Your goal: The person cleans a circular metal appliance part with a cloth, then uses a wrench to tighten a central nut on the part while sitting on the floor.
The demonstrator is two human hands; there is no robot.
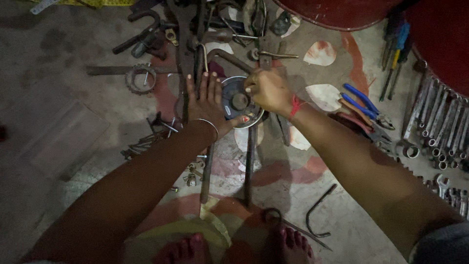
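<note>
Disc (238,101), round and metal with a dark hub, lies on the stained floor (63,132) at the middle of the head view, between the two hands. Left hand (207,102) lies flat with fingers spread, palm down beside the disc, its thumb resting on the disc's lower rim; a bangle (207,124) circles the wrist. Right hand (267,90) is curled, fingertips pinched at the disc's upper right edge; what they pinch I cannot tell. Red thread (294,106) wraps that wrist. A toothed ring (140,78) lies to the left, blue-handled pliers (364,105) to the right, spanners (439,124) further right. Bare feet (239,247) show at the bottom.
</note>
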